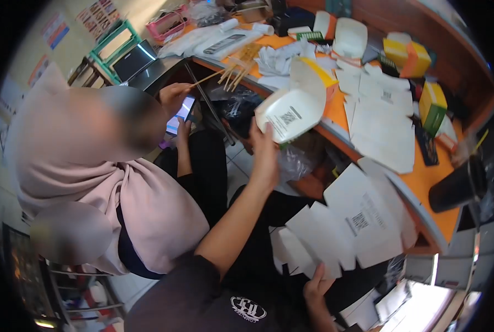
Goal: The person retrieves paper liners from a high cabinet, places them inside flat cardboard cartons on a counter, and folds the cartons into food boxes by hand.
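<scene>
My left hand (264, 152) grips a partly folded food box (283, 119) by its near edge, fingers against its white inside, which bears a printed code. The box's yellow and orange outer side shows at its far edge, close to the table edge. Lower down, my right hand (317, 285) pinches the corner of a flat, unfolded box sheet (349, 218), white side up with a printed code and cut flaps. More flat box sheets (382, 116) lie stacked on the orange table beyond.
A person in a pink head covering (153, 199) sits close on my left, holding a phone (180, 115) and a thin stick. Folded boxes (407, 58) stand at the table's back. A black cup (458, 183) stands at the right edge. Wooden sticks (237, 74) overhang the table's front edge.
</scene>
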`<state>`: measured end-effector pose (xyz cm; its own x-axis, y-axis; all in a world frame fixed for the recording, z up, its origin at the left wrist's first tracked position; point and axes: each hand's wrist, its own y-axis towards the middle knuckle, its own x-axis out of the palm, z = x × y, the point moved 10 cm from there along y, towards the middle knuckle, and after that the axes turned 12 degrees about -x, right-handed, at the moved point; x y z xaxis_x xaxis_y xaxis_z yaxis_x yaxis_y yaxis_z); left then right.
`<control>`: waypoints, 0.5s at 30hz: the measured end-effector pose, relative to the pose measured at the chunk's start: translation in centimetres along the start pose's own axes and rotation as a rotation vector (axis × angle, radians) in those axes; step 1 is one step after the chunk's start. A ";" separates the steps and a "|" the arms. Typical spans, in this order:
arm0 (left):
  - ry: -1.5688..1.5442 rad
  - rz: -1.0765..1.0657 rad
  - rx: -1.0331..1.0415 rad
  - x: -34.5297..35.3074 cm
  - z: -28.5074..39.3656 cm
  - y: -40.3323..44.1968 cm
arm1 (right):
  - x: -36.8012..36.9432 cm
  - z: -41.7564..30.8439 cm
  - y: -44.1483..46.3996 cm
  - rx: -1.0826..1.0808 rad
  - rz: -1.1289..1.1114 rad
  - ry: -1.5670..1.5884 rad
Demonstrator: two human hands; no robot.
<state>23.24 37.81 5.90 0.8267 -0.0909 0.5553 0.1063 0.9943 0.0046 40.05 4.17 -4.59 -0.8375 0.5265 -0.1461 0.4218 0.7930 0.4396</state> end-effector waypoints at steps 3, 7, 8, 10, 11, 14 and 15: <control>0.402 0.169 -0.120 5.6 -0.7 1.3 | 0.1 1.8 -0.9 0.115 -0.072 -0.098; 0.987 0.202 -0.155 10.2 -1.5 0.8 | 2.2 0.5 0.4 -0.019 -0.003 -0.129; 0.977 0.199 -0.076 9.8 -0.9 -0.1 | 1.9 1.5 -0.1 0.021 -0.041 -0.134; 0.966 0.197 0.211 7.3 0.9 -1.1 | 1.3 4.2 -1.6 0.101 -0.109 -0.144; 0.961 0.199 0.422 4.9 2.3 -1.8 | 0.5 3.7 -1.1 0.109 0.009 -0.108; 0.789 0.282 0.540 1.0 5.7 -12.6 | 1.0 2.5 0.3 0.204 0.193 0.093; 0.906 -0.036 0.571 1.5 3.2 -16.5 | 2.0 3.3 0.1 0.282 0.152 0.216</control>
<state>20.99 21.49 9.35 0.9554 0.1058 -0.2756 0.0584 0.8475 0.5276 39.55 6.38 -7.77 -0.7995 0.5915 0.1048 0.6003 0.7801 0.1765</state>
